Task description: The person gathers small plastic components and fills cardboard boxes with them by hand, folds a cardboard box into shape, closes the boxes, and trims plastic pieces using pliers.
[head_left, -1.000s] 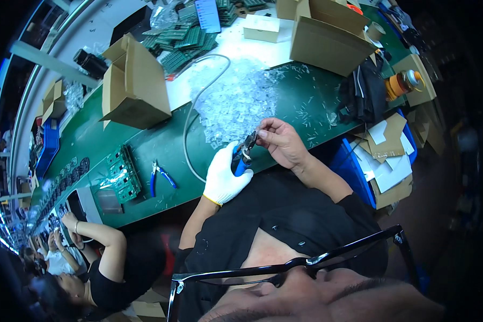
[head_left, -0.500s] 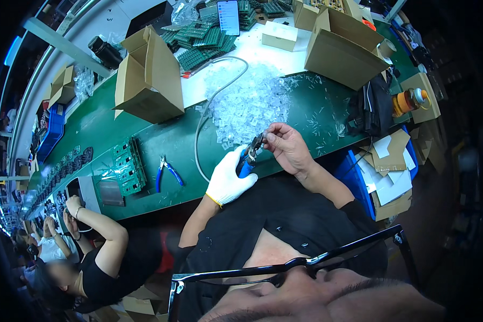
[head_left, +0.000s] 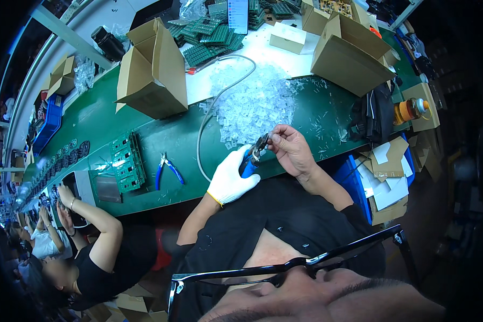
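Note:
My left hand (head_left: 232, 180), in a white knit glove with a yellow cuff edge, is wrapped round blue-handled cutting pliers (head_left: 249, 169), their dark jaws pointing up and away from me. Close by on the right, my bare right hand (head_left: 292, 151) is closed in a pinch at the jaw tips. A small clear plastic piece shows faintly between thumb and forefinger; its exact shape is too small to tell. Just beyond both hands spreads a heap of clear plastic pieces (head_left: 257, 107) on the green table (head_left: 169, 142).
Open cardboard boxes stand left (head_left: 169, 80) and right (head_left: 349, 64) of the heap. A grey cable (head_left: 200, 134) curves past its left side. Blue-handled pliers (head_left: 168, 170) and green circuit boards (head_left: 127, 166) lie left. A blue bin (head_left: 362, 198) holds cardboard. A co-worker's arm (head_left: 99, 217) is at left.
The whole view has shifted slightly. Both hands keep nearly the same pose at the cutting pliers. The co-worker's arm at left has moved a little.

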A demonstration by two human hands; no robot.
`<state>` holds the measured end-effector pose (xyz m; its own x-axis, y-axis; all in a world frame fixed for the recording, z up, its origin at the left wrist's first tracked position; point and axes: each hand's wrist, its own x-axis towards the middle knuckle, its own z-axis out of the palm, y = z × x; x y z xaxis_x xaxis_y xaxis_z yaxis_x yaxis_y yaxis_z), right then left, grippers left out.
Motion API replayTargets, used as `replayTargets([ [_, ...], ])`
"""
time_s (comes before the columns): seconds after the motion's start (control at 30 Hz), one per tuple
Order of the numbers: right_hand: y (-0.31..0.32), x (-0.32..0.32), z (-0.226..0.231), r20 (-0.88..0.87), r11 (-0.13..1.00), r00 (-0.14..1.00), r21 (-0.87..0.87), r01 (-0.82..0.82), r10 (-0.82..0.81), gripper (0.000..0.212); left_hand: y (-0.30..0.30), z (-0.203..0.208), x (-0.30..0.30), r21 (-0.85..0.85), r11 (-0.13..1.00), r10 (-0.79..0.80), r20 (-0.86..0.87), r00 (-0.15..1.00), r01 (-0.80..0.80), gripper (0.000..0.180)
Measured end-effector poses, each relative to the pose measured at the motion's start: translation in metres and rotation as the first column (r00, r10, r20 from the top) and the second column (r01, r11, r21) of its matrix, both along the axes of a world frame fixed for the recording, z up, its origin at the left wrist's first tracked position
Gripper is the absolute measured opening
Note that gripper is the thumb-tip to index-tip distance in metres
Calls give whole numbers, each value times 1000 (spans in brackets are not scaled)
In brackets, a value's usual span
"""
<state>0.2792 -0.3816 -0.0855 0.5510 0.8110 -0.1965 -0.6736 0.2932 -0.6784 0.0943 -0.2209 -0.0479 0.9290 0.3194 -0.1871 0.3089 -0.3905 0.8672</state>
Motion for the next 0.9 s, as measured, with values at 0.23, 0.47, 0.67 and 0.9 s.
replayTargets([
  [0.23, 1, -2, 0, 11, 1000, 1000, 0, 15, -15, 15, 2, 5, 4, 8, 1000, -29, -27, 999, 29, 87],
  [0.47, 2, -2, -1, 107, 998, 993, -32, 60, -56, 15, -1, 1, 6, -21, 1000, -17, -35, 999, 16, 73],
  [0.67, 2, -2, -2, 136, 997, 989, -38, 65, -60, 15, -7, -4, 6, 45, 999, 31, -23, 999, -30, 55],
  [0.9, 4, 0, -7, 20, 994, 996, -65, 84, -83, 17, -5, -29, 9, -107, 992, 54, -82, 995, -62, 38],
])
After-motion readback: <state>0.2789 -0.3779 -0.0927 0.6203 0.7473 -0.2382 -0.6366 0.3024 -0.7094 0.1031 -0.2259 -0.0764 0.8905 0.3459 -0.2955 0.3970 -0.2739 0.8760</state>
